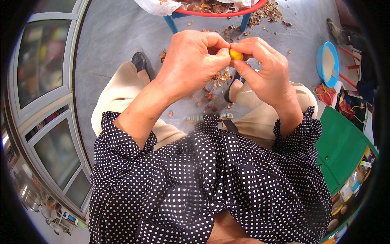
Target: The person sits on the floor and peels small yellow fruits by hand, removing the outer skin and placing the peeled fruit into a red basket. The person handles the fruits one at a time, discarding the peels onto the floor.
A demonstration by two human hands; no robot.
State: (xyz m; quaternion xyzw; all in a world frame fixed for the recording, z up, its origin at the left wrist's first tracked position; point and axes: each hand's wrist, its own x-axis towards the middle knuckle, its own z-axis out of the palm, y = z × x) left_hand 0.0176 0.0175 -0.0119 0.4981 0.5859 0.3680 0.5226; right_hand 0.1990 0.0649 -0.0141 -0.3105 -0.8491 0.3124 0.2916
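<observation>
Out in front of my knees, both hands meet at a small yellow peeled nut kernel [236, 54], which looks like a chestnut. My right hand [266, 65] grips it between thumb and fingers. From the other side, my left hand [195, 58] pinches thumb and forefinger at the kernel's near edge; whether a scrap of skin is between those fingertips is hidden. Broken brown shells [223, 76] lie on the floor below the hands, with several dark reddish nuts or shell pieces [209, 96] among them.
Ahead stands a round red tray [213, 14] on blue legs [171, 24], lined with white cloth [160, 7] and holding shell scraps. More shells [265, 13] litter the grey floor beyond. A blue basin [327, 64] and a green cabinet [341, 143] are at right; glazed panels [42, 61] line the left.
</observation>
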